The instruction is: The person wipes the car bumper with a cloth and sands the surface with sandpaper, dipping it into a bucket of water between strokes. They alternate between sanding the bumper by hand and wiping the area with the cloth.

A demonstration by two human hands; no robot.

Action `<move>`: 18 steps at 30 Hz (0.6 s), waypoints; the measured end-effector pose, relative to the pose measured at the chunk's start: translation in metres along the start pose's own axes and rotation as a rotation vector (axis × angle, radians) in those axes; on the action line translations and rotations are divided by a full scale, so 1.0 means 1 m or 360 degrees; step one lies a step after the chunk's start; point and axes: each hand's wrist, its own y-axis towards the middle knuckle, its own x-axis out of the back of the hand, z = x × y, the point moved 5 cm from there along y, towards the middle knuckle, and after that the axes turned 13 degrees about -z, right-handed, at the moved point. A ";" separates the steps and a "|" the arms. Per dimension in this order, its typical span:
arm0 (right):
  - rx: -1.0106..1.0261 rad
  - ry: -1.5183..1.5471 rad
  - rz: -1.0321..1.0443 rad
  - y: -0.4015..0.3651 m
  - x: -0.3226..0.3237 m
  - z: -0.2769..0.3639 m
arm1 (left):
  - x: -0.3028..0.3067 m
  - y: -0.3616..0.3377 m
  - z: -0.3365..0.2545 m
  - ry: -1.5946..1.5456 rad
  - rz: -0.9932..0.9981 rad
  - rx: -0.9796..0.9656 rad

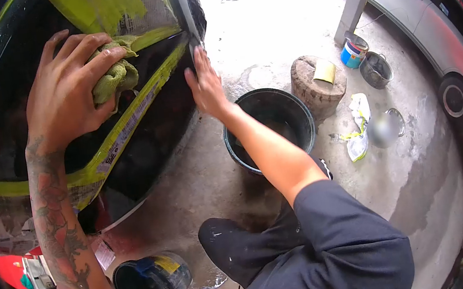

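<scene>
My left hand [68,86] is closed around a bunched green cloth [116,80], over the dark glossy surface of a car [146,148]. Yellow-green masking tape [122,140] and printed paper border that surface. My right hand [207,84] lies flat with its fingers stretched out against the grey edge [187,12] of the bodywork. Whether anything thin is under its palm is hidden. Just below and right of that hand stands a large black bucket [232,150], partly covered by my right forearm.
A second dark bucket [180,273] lies tilted by my knee. To the right are a log stump [304,79] with a yellowish roll [324,71] on it, a paint can [353,53], a metal pot [376,71] and a plastic bag [360,130]. A grey car [398,5] stands beyond a post [355,2].
</scene>
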 end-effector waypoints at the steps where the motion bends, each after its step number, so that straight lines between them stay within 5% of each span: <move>1: -0.0043 0.0080 -0.0068 0.031 -0.009 -0.002 | 0.000 0.001 0.001 -0.0002 0.0013 0.0005; 3: -0.0281 0.0218 0.0009 0.060 -0.006 0.007 | 0.000 0.002 0.001 0.0004 0.0011 0.0000; 6: 0.0096 0.0025 -0.0080 0.011 -0.008 -0.003 | 0.001 0.003 0.000 -0.0004 0.0013 0.0012; 7: 0.0008 -0.0237 0.0178 -0.017 -0.006 -0.002 | 0.001 0.002 0.001 -0.0006 0.0022 0.0022; 10: 0.0024 -0.0229 0.0261 -0.035 0.001 0.000 | -0.001 0.000 0.001 0.0017 -0.0017 0.0019; 14: -0.0340 -0.0129 0.0237 0.022 0.005 0.014 | -0.001 0.000 0.001 0.0017 -0.0039 -0.0015; 18: 0.0093 -0.0346 0.0081 -0.054 -0.007 0.007 | 0.001 0.000 0.000 -0.0006 -0.0059 -0.0011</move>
